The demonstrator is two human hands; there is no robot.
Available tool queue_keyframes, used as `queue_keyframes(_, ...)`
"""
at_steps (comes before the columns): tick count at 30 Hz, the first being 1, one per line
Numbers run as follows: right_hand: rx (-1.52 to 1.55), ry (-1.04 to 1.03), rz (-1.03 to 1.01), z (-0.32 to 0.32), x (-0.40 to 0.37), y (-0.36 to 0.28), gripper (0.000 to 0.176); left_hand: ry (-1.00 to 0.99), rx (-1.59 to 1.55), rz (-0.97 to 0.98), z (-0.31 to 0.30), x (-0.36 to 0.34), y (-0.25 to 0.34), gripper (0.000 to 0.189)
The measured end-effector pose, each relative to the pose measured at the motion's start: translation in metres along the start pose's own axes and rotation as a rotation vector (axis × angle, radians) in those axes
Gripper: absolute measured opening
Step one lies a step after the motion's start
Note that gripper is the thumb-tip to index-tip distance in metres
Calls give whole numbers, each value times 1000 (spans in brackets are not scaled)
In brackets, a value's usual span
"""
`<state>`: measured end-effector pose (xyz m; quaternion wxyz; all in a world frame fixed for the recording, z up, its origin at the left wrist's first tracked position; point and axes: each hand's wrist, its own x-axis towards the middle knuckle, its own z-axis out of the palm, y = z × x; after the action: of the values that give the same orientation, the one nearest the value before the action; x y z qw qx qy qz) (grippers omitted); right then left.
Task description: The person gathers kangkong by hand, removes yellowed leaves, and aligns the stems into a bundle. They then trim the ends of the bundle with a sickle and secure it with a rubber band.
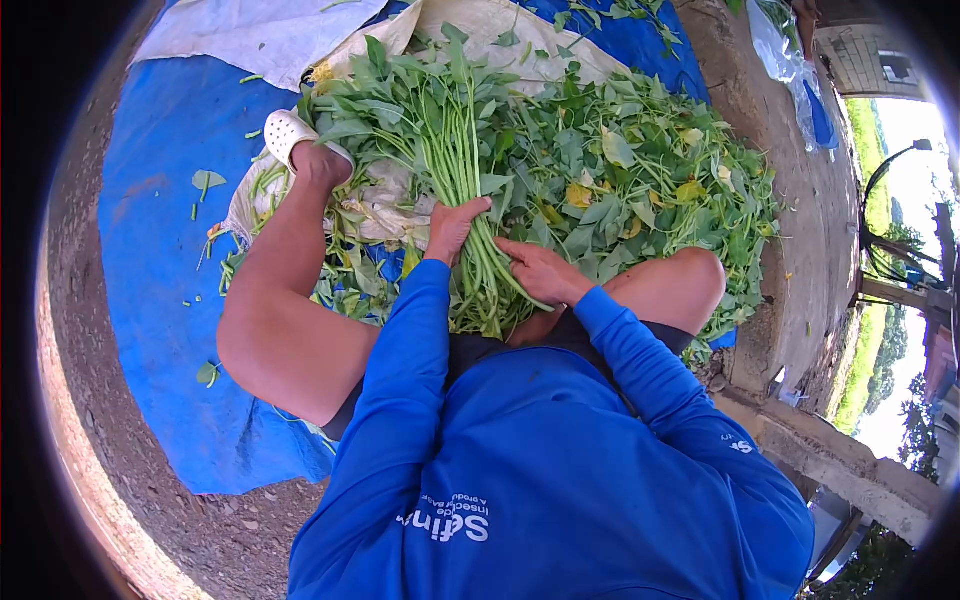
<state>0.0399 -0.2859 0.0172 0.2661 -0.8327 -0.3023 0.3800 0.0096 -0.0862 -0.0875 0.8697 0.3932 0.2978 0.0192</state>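
Observation:
A thick bundle of long green stems with leafy tops lies between my legs, its leaves pointing away from me. My left hand is wrapped round the middle of the stems, the thumb across them. Against the right side of the lower stems, my right hand has its fingers closed round part of them; some fingertips are hidden. The cut ends hang down near my lap. Beside the bundle on the right spreads a big heap of loose leafy stems with a few yellow leaves.
A blue tarp with scattered leaf bits lies under me, and pale sacks lie over its far part. My foot in a white clog is at the left. A concrete ledge and a clear plastic bag are at the right.

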Motion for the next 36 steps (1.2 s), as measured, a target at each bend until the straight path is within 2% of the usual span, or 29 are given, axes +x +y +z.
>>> queue_keyframes(1,36,48,-27,6,-3,0,54,25,-24,-64,0,0,4,36)
queue_keyframes(4,341,180,410,16,-12,1,42,78,-111,18,7,-9,17,36)
queue_keyframes(5,324,325,349,14,-14,-11,29,96,-134,42,12,-15,29,36)
queue_keyframes(8,338,331,342,-13,-1,-40,30,182,-198,156,10,-18,56,36)
queue_keyframes(9,320,394,207,-15,10,-42,29,206,-201,205,6,-17,67,37)
queue_keyframes(12,67,-66,41,-56,46,-71,30,254,-134,246,-1,-30,101,36)
queue_keyframes(13,35,-238,-54,-66,63,-77,33,290,-108,342,1,-34,110,25)
queue_keyframes(16,-405,-650,-272,-67,76,-76,32,429,-30,493,-17,-37,141,25)
queue_keyframes(17,-529,-819,-217,-55,80,-74,32,463,5,488,-29,-41,160,26)
queue_keyframes(18,-557,-782,-154,-58,88,-58,32,494,33,482,-35,-49,181,27)
queue_keyframes(20,-604,-728,-37,-63,106,-16,30,448,-135,414,-15,-83,227,43)
queue_keyframes(22,-362,-244,21,-72,176,25,28,572,-8,380,4,-108,251,46)
queue_keyframes(24,317,339,14,-65,252,57,26,637,82,385,-5,-106,244,52)
queue_keyframes(27,182,607,248,-60,330,69,34,670,139,457,3,-100,231,49)
queue_keyframes(29,88,539,388,-51,359,73,35,653,132,501,18,-92,229,40)
queue_keyframes(31,42,440,484,-49,379,77,37,627,141,472,17,-88,225,50)
queue_keyframes(33,-50,441,416,-49,407,105,38,588,141,408,15,-86,223,60)
queue_keyframes(34,-100,442,385,-52,411,115,38,581,139,393,14,-86,222,57)
queue_keyframes(36,116,476,306,-101,372,87,39,563,130,360,16,-85,219,51)
